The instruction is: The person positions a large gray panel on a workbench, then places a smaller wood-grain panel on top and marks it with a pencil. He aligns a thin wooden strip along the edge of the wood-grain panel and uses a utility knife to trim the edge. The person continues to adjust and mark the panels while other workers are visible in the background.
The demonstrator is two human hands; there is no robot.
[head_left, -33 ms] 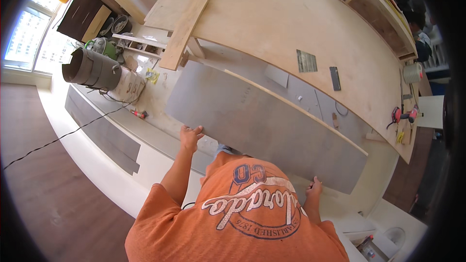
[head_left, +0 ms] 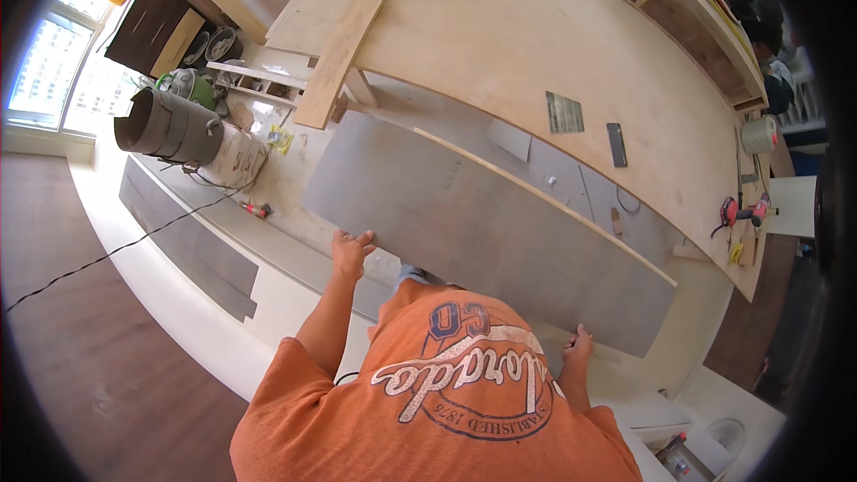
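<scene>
A long grey panel [head_left: 473, 223] stretches across in front of my body, tilted down to the right. Pale wood [head_left: 544, 201] shows along part of its far edge. My left hand [head_left: 351, 254] grips the near edge toward the left end, the thumb lying on top and the fingers partly hidden. Further right, my right hand [head_left: 578, 342] is closed on the same edge near the right end, with most of its fingers out of sight under the panel. Beyond the panel stands a large plywood worktable [head_left: 482, 27].
A wooden board [head_left: 357, 36] overhangs the table's left corner. On the tabletop lie a striped square piece [head_left: 563, 112], a dark block [head_left: 616, 145] and a red power tool [head_left: 730, 212]. At left are a grey rolled sheet [head_left: 170, 129] and a black cable [head_left: 125, 248]. People are at far right.
</scene>
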